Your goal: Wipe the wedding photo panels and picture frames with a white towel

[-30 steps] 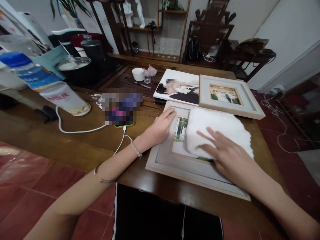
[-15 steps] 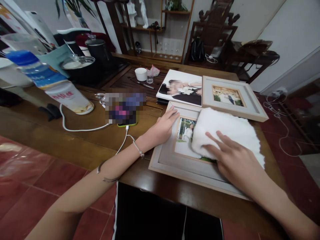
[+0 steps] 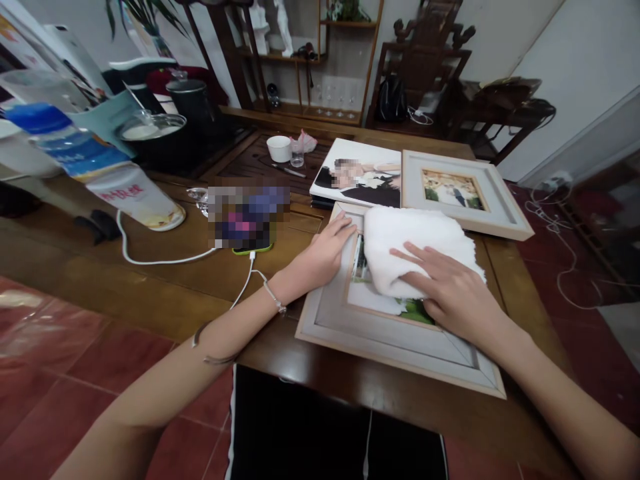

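A picture frame with a pale wide border and an outdoor photo lies flat near the table's front edge. My left hand rests on its left border, fingers stretched out over the upper left corner. Over the upper part of the photo, my right hand presses a folded white cloth, its fingers slightly bent and spread on top. The cloth hides much of the photo and the frame's upper right part. The thumb's contact with the cloth is partly hidden.
Behind lie a second frame and a stack topped by a large photo print. To the left are a phone on a white cable, a leaning bottle and a pot. A white cup stands farther back.
My right hand has slid the white cloth left and away from me across the frame, uncovering its lower right corner. My left hand has stayed in place on the border.
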### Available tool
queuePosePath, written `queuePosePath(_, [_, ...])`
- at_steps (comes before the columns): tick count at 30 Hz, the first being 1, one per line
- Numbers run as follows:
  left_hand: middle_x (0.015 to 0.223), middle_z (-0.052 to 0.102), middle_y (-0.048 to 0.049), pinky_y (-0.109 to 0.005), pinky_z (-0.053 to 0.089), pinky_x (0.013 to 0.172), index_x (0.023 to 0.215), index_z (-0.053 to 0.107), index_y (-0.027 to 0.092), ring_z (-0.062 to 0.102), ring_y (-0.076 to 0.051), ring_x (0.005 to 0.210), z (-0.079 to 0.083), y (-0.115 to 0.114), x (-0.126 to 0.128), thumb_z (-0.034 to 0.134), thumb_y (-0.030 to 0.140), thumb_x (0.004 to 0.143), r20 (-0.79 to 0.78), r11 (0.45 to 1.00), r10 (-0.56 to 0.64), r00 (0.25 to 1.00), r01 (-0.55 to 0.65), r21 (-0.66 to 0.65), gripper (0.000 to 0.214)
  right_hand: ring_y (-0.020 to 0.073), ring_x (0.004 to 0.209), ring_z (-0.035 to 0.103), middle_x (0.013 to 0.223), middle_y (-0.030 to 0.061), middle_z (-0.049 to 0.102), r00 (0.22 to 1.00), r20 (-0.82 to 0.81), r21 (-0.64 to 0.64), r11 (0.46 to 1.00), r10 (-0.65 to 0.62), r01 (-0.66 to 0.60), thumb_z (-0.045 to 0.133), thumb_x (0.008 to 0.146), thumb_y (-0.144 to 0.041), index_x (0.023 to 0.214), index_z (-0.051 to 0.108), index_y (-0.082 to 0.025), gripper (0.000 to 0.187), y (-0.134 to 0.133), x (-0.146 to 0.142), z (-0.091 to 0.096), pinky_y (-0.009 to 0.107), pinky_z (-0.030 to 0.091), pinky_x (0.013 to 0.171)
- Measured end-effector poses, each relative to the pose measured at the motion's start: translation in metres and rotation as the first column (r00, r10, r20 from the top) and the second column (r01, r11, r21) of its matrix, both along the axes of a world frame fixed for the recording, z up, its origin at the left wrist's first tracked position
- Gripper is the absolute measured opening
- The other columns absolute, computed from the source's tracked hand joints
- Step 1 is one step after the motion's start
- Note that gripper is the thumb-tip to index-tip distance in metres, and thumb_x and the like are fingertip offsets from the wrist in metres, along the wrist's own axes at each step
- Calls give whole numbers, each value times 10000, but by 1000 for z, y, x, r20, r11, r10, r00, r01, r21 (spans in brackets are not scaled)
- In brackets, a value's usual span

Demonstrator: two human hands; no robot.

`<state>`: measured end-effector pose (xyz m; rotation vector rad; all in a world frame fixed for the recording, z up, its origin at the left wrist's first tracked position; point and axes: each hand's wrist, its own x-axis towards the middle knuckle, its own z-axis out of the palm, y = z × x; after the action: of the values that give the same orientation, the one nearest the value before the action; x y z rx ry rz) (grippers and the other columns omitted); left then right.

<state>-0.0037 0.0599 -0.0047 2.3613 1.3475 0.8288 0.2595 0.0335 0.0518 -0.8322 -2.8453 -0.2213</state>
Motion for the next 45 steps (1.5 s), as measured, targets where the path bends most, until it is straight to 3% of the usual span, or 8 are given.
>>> queuePosePath(9, [1472, 406, -175, -550, 277, 1160, 1334, 465, 119, 210, -274, 1473, -1, 1, 0, 330, -5, 844, -23, 1000, -12, 1000, 12, 0, 524, 336, 1322, 446, 1383, 140, 554, 993, -101, 162, 984, -55, 71, 461, 692, 53, 1024, 636, -154, 429, -3, 3, 4, 548, 431, 1054])
queuePosePath(14, [1481, 391, -195, -566, 282, 1152, 1358, 442, 105, 213, -282, 1471, -1, 3, -2, 325, 3, 854, -16, 999, -35, 999, 35, 11, 528, 346, 1339, 414, 1381, 134, 556, 996, -7, 40, 995, 90, -90, 461, 694, 62, 956, 679, -157, 405, -11, -3, 1, 544, 466, 1024])
queuePosePath(19, [1483, 398, -172, -557, 271, 1166, 1317, 485, 125, 213, -272, 1473, 1, 5, -4, 345, 18, 858, -15, 998, -65, 998, 66, 13, 492, 307, 1370, 378, 1395, 94, 546, 990, -58, -50, 990, 127, -130, 446, 685, 57, 968, 703, -184, 451, -17, -3, 1, 543, 471, 1024])
queuePosePath(27, [1488, 391, -202, -578, 264, 1157, 1349, 471, 129, 236, -308, 1463, 1, 1, -5, 459, 167, 925, 8, 999, -46, 999, 46, -11, 426, 264, 1272, 517, 1362, -21, 574, 966, -51, -118, 958, 255, -260, 407, 745, 5, 922, 709, -262, 440, -47, -10, 18, 415, 561, 935])
queuePosePath(30, [1469, 410, -208, -582, 269, 1154, 1330, 491, 113, 247, -314, 1458, 1, 2, -5, 423, 142, 927, 7, 999, -41, 999, 41, 1, 410, 265, 1270, 519, 1363, -7, 579, 978, -33, -86, 975, 205, -207, 429, 717, 26, 900, 701, -253, 430, -36, -6, 15, 434, 534, 976])
queuePosePath(37, [1432, 465, -151, -527, 295, 1168, 1321, 497, 139, 299, -282, 1442, 0, 7, -7, 352, 8, 856, -29, 996, -67, 997, 69, 57, 504, 328, 1352, 408, 1390, 92, 556, 991, -10, 84, 987, -134, 134, 445, 694, 81, 1032, 663, -185, 482, 5, 11, 9, 572, 419, 1060])
queuePosePath(41, [1440, 449, -184, -567, 281, 1158, 1304, 509, 103, 264, -299, 1453, 0, 5, -3, 341, 7, 854, -26, 1000, -17, 1000, 18, 22, 490, 364, 1341, 411, 1374, 131, 563, 997, 23, 95, 993, -75, 72, 442, 699, 97, 1004, 682, -147, 459, -13, -1, 8, 565, 463, 1017])
queuePosePath(45, [1447, 444, -179, -565, 279, 1157, 1311, 504, 132, 254, -293, 1458, 0, 4, -2, 365, 60, 888, 1, 1000, -19, 1000, 19, 10, 451, 351, 1296, 474, 1405, 81, 538, 995, 54, -109, 991, 81, -75, 438, 702, 46, 1017, 690, -200, 473, -48, -14, 17, 494, 567, 904])
